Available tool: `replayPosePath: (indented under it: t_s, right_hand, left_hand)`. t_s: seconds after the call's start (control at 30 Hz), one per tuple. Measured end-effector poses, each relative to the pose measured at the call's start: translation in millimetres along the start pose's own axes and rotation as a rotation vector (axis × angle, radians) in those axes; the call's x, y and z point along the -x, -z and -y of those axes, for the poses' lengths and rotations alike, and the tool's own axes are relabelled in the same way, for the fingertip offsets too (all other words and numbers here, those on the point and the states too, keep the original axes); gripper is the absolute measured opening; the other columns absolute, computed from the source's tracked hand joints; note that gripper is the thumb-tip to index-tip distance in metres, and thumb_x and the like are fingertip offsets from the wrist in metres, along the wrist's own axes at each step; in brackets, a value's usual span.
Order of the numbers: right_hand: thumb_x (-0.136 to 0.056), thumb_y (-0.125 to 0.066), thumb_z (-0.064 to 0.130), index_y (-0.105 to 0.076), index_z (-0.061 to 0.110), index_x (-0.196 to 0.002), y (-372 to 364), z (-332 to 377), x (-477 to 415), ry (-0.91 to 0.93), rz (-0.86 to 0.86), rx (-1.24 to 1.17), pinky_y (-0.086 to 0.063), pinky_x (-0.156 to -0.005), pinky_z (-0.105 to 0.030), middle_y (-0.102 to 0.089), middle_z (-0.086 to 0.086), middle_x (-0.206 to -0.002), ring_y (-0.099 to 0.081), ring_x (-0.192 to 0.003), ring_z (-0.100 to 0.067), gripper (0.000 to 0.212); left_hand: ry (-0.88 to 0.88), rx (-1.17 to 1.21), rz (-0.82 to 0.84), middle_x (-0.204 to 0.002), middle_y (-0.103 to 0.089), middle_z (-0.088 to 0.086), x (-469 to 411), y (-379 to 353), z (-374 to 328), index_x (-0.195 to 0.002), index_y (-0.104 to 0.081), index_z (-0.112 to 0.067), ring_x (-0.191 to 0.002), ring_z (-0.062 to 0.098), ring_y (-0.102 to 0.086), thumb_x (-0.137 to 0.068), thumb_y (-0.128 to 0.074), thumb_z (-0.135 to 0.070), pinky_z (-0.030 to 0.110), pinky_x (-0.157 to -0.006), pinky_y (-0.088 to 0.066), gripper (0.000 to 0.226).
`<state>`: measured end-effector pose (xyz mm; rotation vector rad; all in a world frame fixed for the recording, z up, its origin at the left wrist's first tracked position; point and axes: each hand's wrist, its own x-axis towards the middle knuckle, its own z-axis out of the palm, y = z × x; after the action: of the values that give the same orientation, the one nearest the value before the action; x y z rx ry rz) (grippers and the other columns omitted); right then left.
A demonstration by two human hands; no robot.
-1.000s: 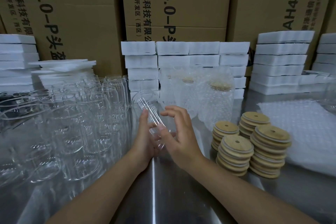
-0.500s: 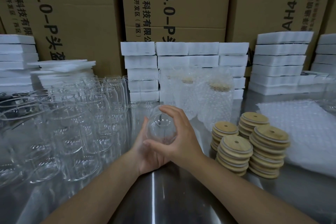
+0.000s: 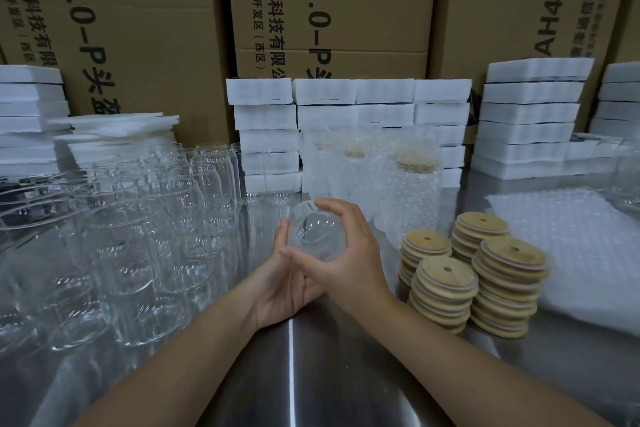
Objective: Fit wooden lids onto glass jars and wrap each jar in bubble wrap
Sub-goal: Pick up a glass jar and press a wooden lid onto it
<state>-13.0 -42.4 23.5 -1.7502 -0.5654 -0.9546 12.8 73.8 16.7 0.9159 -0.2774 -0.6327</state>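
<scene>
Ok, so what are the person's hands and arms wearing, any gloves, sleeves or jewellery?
Nothing is worn: the left hand and the right hand have no gloves, rings or watch. The left forearm and right forearm are uncovered, and no sleeve comes into view.

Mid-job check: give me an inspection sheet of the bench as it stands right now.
Surface: steel table, shiny, bare in front of the person.
Job's things: one jar in hand, no lid on it; bare jars crowd the left; four stacks of lids at right; bubble wrap sheets far right; wrapped jars behind the hands.
Clutter: nothing seen.
Hands: left hand cradles the jar; right hand grips it, fingers curled over.
Cables: nothing seen.
Surroundings: foam blocks stacked along the back, cardboard boxes behind them.
</scene>
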Motion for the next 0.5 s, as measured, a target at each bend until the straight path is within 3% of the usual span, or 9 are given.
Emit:
replayPosePath:
  t_s: [0.1, 0.2, 0.5]
  right_hand:
    - [-0.059, -0.082, 0.040, -0.054, 0.030, -0.111, 0.0, -0.2, -0.4, -0.002, -0.018, -0.008, -0.034, -0.093, -0.005, -0.055, 0.019, -0.111, -0.049, -0.110, 0.010, 0.059]
    - [-0.061, -0.080, 0.042, -0.054, 0.031, -0.109, -0.2, -1.4, -0.8, 0.002, -0.038, -0.014, -0.035, -0.091, -0.005, -0.056, 0.019, -0.109, -0.051, -0.108, 0.009, 0.055]
    - [-0.065, -0.074, 0.049, -0.051, 0.041, -0.100, -1.5, -3.5, -2.5, -0.004, -0.088, -0.052, -0.036, -0.089, -0.005, -0.058, 0.021, -0.103, -0.053, -0.105, 0.008, 0.043]
  left_hand:
    - [-0.031, -0.003, 0.012, -0.134, -0.057, 0.021, -0.3, 2.3, 0.8, -0.144, -0.041, -0.012, -0.111, 0.025, -0.066, -0.081, -0.040, -0.068, 0.032, -0.094, -0.054, 0.084]
    - [-0.033, -0.005, 0.014, -0.135, -0.057, 0.021, -1.1, 4.5, 0.8, -0.138, -0.049, -0.012, -0.110, 0.024, -0.066, -0.087, -0.033, -0.067, 0.031, -0.095, -0.052, 0.077]
    - [-0.024, -0.001, 0.025, -0.117, -0.067, 0.020, -2.2, 6.3, 0.5, -0.130, -0.052, -0.010, -0.096, 0.022, -0.072, -0.086, -0.032, -0.065, 0.029, -0.085, -0.058, 0.074]
